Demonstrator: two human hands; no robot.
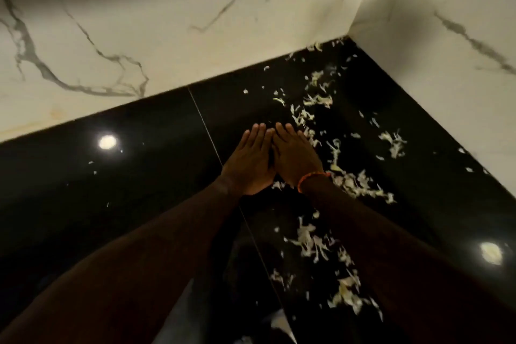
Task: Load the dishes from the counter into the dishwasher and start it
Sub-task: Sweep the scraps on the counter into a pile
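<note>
- My left hand [248, 160] and right hand [296, 158] lie side by side, fingers straight and together, inner edges touching, flat on or just over the black desk [125, 190]; neither holds anything.
- An orange band [311, 178] sits on my right wrist.
- Pale shredded scraps [310, 240], perhaps cabbage, are strewn right of my hands and back along my right forearm, with more beyond my fingertips toward the corner of the marble wall [139, 22].
- No dish and no dishwasher are in view, so where they are I cannot tell.
- I judge I'm about to sweep these scraps together, a side job to the loading.
- They look light, limp and thin, likely damp and clingy on the glossy surface; pinching single bits would be slow, so I'd rake with the edges of my palms and scoop the heap.
</note>
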